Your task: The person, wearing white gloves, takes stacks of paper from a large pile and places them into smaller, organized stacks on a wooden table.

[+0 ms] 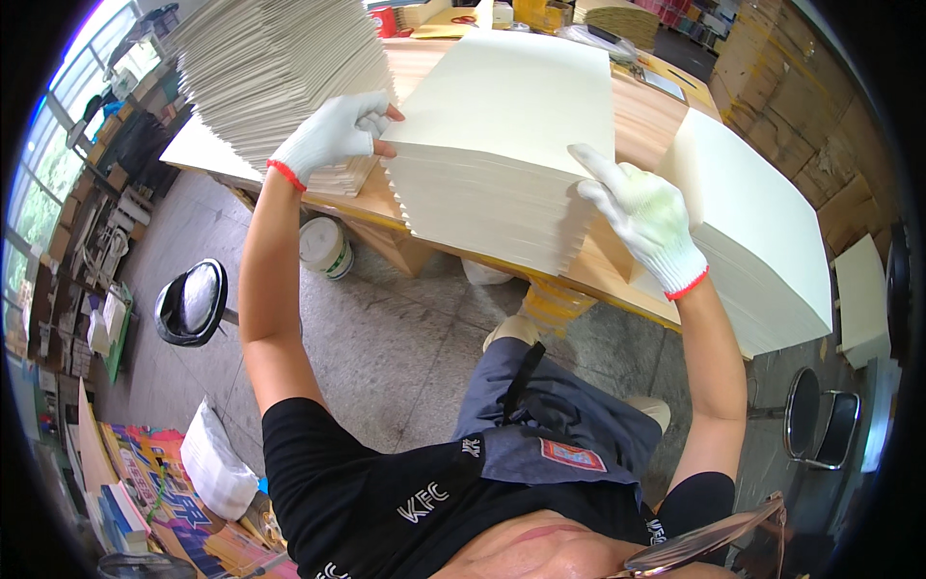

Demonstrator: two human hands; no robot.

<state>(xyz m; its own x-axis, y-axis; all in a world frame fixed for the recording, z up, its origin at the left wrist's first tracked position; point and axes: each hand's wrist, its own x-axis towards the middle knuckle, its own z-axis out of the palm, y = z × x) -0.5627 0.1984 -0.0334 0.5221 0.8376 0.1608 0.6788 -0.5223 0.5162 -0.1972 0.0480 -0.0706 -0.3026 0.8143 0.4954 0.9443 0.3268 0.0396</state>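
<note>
Grey floor (395, 357) spreads below the desk (632, 111), which carries the middle paper stack (492, 188), with a ridged stack (280, 77) left of it, a smooth stack (752, 207) right. My left grip (336, 137) stands parted at the middle one's left corner, my right grip (648, 210) parted at its right; even pressure should keep edges flush.

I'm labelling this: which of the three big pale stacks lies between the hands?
The middle stack: left hand at its left edge, right hand at its right, unlike the outer stacks.
</note>
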